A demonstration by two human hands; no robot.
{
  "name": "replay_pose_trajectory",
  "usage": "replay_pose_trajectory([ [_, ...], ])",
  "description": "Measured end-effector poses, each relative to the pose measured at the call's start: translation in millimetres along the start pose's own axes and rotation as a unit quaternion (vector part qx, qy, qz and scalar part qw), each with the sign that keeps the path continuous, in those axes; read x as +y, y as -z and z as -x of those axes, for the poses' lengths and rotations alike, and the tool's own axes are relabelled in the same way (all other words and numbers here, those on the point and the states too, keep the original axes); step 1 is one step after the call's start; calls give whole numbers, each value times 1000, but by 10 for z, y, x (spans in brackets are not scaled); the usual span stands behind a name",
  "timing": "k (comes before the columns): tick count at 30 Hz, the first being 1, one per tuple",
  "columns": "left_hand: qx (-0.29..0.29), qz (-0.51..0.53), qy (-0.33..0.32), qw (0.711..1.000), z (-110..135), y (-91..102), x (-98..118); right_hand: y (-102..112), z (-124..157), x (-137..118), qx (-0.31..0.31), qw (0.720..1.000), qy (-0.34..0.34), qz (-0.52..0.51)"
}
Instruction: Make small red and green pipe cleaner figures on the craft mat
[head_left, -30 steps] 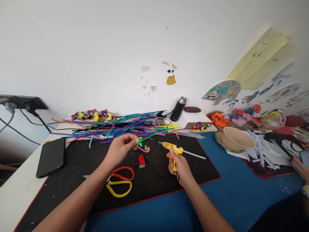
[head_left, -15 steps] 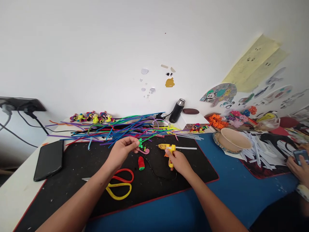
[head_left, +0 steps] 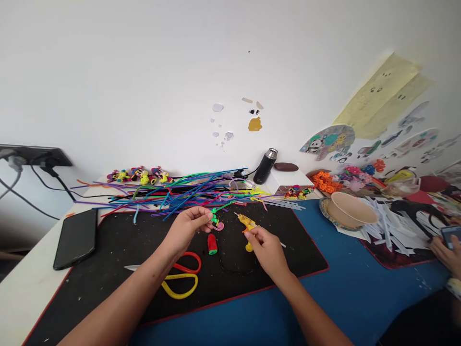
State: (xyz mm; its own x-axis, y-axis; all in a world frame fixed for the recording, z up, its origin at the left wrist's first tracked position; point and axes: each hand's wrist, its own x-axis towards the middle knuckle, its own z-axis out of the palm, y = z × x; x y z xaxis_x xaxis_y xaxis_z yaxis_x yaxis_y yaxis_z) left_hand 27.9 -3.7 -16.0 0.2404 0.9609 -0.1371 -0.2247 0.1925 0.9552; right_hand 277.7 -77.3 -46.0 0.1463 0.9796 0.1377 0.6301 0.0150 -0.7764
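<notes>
Between the thumb and fingers of my left hand (head_left: 192, 225) is a small green pipe-cleaner piece (head_left: 214, 216), with a green stem pointing up to the right. A pink curl (head_left: 219, 226) shows just below it. My right hand (head_left: 268, 250) is wrapped round a yellow glue gun (head_left: 247, 222), its nozzle tilted up to the left, apart from the green piece. A pale glue stick (head_left: 283, 245) shows behind the hand. On the black mat (head_left: 230, 288) below lies a red and green roll (head_left: 212, 244). Scissors (head_left: 182, 286) with red and yellow handles lie partly under my left forearm.
Many coloured pipe cleaners (head_left: 194, 190) lie along the wall, with small figures (head_left: 140, 175) behind. A black flask (head_left: 265, 166) stands at the back. A phone (head_left: 76, 238) lies left. Right are a bowl (head_left: 351, 210), paper strips (head_left: 387, 226) and another person's hand (head_left: 444, 254) holding a phone.
My right hand has turned the glue gun, so its nozzle now points up to the left and its glue stick slopes down. My left hand keeps its pinch. The view has shifted slightly.
</notes>
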Motion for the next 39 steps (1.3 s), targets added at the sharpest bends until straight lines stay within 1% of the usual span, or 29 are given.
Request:
replay_pose_trajectory([
  [3,-9,32,26,999,21,-44,-2,-153,12,-154,8,999,33,-30],
  [6,-16,59,47,997,46,-79,-15,-259,5,-262,21,996,58,-58],
  [13,-33,111,87,989,77,-153,-65,-338,-20,-409,56,989,84,-110],
  [17,-36,128,101,986,98,-192,-77,-368,-19,-486,46,984,100,-137],
  [23,-40,111,96,988,105,-193,-115,-413,-15,-493,53,979,128,-152],
  [30,-50,102,94,989,91,-194,-165,-461,-19,-475,42,980,126,-145],
  [35,-50,98,97,989,88,-190,-194,-445,-58,-482,34,981,130,-142],
  [39,-40,113,98,988,91,-203,-169,-417,-79,-500,29,982,128,-139],
])
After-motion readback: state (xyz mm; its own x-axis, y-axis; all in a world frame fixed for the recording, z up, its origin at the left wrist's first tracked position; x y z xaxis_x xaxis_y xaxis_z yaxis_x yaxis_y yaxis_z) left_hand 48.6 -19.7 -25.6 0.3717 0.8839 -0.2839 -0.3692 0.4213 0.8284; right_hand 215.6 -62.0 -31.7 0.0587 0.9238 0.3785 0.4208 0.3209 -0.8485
